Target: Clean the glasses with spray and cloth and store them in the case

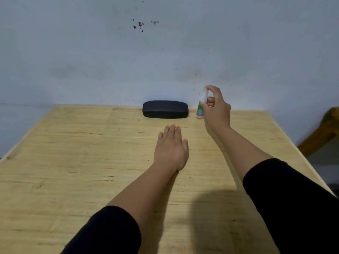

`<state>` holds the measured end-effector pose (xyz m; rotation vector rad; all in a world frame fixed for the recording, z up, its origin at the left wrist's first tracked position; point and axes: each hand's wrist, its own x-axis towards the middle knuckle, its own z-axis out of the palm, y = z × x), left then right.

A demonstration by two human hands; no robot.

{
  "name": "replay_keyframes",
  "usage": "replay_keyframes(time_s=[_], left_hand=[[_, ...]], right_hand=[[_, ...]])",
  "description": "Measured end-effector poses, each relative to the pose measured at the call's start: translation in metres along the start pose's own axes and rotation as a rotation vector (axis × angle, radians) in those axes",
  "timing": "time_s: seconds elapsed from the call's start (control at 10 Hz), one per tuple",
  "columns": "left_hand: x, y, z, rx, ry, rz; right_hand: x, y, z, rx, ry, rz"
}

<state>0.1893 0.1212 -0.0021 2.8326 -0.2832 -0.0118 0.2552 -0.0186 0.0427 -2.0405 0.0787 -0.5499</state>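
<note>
A black glasses case point(165, 109) lies shut at the far edge of the wooden table point(73, 162), against the wall. Just right of it stands a small white spray bottle point(200, 109) with a green and blue label. My right hand point(216, 110) is wrapped around the bottle, with the index finger on top of its nozzle. My left hand point(171, 149) lies flat on the table, palm down, fingers together, a short way in front of the case and holding nothing. No glasses and no cloth are in view.
A pale blue wall point(165, 52) with dark marks rises right behind the table. A brown wooden piece of furniture point(322, 131) stands off the table's right edge. The table's left edge runs diagonally at the left.
</note>
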Motion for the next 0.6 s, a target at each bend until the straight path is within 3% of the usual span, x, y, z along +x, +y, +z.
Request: replay_keyframes(time_s=[0.6], left_hand=[[0.002, -0.001, 0.003, -0.065, 0.042, -0.002]], right_hand=[[0.02, 0.001, 0.018, -0.054, -0.031, -0.031]])
